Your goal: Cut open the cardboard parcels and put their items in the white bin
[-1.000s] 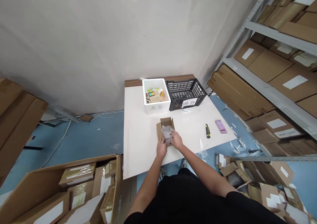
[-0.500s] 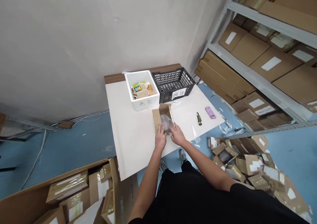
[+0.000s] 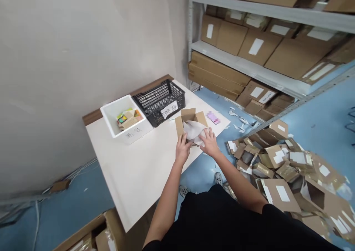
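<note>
At the right front edge of the table, both hands hold an open cardboard box (image 3: pixel 188 114) with its flaps spread. A crumpled, translucent white wrapping sheet (image 3: pixel 192 129) bulges from its opening; whatever lies beneath it is hidden. My left hand (image 3: pixel 183 149) is closed around the near left side, fingers bent at the flap. On the near right side, my right hand (image 3: pixel 210 143) grips the box, its thumb against the wrapping. Just behind the right flap lies a blurred pink item (image 3: pixel 213 118).
A white foam bin (image 3: pixel 133 136) with colourful packets stands beside a black plastic crate (image 3: pixel 158 99) at the table's (image 3: pixel 133 177) back. Boxes fill the metal shelf (image 3: pixel 244 64). Opened cartons (image 3: pixel 280 195) heap on the floor at right; a large carton (image 3: pixel 111 221) sits at lower left.
My view has turned right. Both hands have carried the box rightward across the table, near the pink item. The wrapping stands higher out of the box. The utility knife no longer shows.
</note>
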Available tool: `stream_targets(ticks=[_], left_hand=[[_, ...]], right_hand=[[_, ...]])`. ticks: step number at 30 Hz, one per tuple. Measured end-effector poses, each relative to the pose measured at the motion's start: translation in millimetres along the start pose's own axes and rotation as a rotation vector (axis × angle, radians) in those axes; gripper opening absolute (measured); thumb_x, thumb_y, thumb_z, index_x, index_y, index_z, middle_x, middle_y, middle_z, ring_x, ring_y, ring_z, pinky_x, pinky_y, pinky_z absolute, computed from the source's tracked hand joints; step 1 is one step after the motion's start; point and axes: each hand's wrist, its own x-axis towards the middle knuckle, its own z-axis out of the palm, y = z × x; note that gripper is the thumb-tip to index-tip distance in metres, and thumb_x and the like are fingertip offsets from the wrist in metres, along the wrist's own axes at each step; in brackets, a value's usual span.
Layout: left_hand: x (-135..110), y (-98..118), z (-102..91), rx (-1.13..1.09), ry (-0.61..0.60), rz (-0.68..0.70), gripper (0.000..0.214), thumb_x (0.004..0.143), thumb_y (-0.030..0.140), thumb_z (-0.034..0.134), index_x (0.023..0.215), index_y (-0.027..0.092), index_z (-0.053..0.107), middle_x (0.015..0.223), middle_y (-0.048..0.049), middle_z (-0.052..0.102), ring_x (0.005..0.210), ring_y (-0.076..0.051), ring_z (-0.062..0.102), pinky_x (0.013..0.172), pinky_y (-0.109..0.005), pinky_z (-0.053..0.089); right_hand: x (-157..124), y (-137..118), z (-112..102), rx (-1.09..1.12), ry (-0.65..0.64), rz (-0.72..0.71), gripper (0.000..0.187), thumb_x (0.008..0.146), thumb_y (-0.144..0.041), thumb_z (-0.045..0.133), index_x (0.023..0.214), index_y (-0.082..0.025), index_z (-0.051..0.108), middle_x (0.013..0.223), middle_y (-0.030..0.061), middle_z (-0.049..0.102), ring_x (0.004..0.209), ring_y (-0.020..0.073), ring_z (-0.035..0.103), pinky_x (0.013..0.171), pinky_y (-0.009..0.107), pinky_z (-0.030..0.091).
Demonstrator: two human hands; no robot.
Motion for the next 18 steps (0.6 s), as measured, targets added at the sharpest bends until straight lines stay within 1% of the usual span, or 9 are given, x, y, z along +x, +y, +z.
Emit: stream_targets(ticks=[3,6,8,9,11,13,15,18], left_hand=[[43,49,40.4,-0.017,-0.063,0.102,0.029,0.093,0.012,0.061,0.107,0.029,0.08,0.17,0.0025,0.033,0.158,-0.032,0.023,0.126,-0.056,0.034],[87,98,87.3,-0.021,-0.122,0.187,0.028,0.094,0.013,0.06,0.108,0.028,0.08,0.171,0.0022,0.031,0.159,-0.032,0.022,0.127,-0.056,0.034],[118,133,122.7,-0.028,-0.184,0.25,0.028,0.094,0.014,0.06,0.108,0.028,0.08,0.171,0.0021,0.031,0.159,-0.032,0.022,0.128,-0.056,0.032],[133,152,141.9,-0.033,-0.222,0.283,0.028,0.093,0.015,0.062,0.108,0.029,0.08,0.17,0.0026,0.032,0.159,-0.032,0.022,0.128,-0.057,0.031],[162,193,183.2,-0.047,-0.296,0.35,0.026,0.091,0.016,0.066,0.107,0.03,0.081,0.17,0.0037,0.033,0.159,-0.034,0.022,0.128,-0.059,0.03],[185,239,226.5,-0.066,-0.354,0.423,0.023,0.09,0.017,0.069,0.105,0.029,0.081,0.169,0.0034,0.034,0.159,-0.035,0.021,0.128,-0.06,0.03],[200,286,269.2,-0.081,-0.396,0.502,0.02,0.09,0.018,0.068,0.103,0.027,0.082,0.169,0.0021,0.034,0.159,-0.036,0.021,0.127,-0.061,0.031],[212,357,328.5,-0.074,-0.467,0.625,0.019,0.092,0.02,0.067,0.102,0.027,0.081,0.171,0.0013,0.031,0.159,-0.037,0.019,0.124,-0.062,0.034]], right_hand=[[-11,60,-29,-0.023,0.057,0.117,0.046,0.079,-0.021,0.081,0.124,-0.024,0.073,0.173,0.0096,0.02,0.159,0.0466,-0.004,0.121,0.071,0.018],[-31,126,-61,-0.001,0.113,0.217,0.031,0.081,-0.022,0.08,0.112,-0.024,0.076,0.173,0.0072,0.021,0.159,0.0458,-0.005,0.122,0.072,0.015],[-49,172,-83,0.013,0.155,0.289,0.029,0.082,-0.023,0.079,0.111,-0.025,0.076,0.173,0.0056,0.021,0.16,0.0445,-0.006,0.122,0.072,0.013],[-59,194,-94,0.014,0.182,0.326,0.031,0.082,-0.023,0.078,0.113,-0.025,0.075,0.174,0.0054,0.021,0.16,0.0438,-0.007,0.123,0.072,0.013],[-83,238,-116,0.001,0.256,0.41,0.038,0.082,-0.021,0.076,0.12,-0.024,0.072,0.174,0.0061,0.019,0.16,0.0419,-0.008,0.123,0.07,0.013],[-111,281,-137,-0.026,0.341,0.505,0.041,0.082,-0.019,0.074,0.123,-0.024,0.07,0.175,0.0063,0.016,0.16,0.04,-0.009,0.124,0.069,0.013],[-144,320,-156,-0.059,0.42,0.621,0.036,0.083,-0.018,0.071,0.119,-0.023,0.071,0.176,0.005,0.013,0.16,0.0395,-0.01,0.124,0.069,0.011],[-196,370,-181,-0.13,0.511,0.804,0.026,0.084,-0.018,0.069,0.109,-0.022,0.073,0.176,0.0034,0.009,0.16,0.041,-0.011,0.124,0.069,0.01]])
